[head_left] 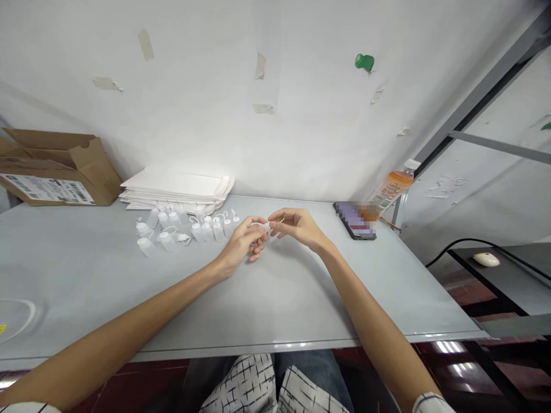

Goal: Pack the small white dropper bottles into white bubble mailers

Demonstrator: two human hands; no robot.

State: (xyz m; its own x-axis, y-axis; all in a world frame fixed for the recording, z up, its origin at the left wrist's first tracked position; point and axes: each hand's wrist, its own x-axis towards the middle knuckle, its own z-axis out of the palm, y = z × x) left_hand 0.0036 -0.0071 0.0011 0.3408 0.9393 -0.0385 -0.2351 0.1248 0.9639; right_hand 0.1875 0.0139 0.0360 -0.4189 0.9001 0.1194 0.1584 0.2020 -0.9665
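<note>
My left hand (241,245) and my right hand (299,226) meet over the middle of the grey table (284,304). Between their fingertips is a small white plastic bottle (264,228), mostly hidden by my fingers. A thin white loop (280,219) rises near my right fingertips and seems tied to it. Just left of my left hand stand several similar white bottles with tethered caps (206,229), some upright and some lying on their sides.
A stack of white paper sheets or bags (176,186) lies behind the bottles, with a cardboard box (60,169) at the far left. To the right are a phone (353,221) and an orange drink bottle (390,192). A white mouse (486,259) sits on a lower dark surface.
</note>
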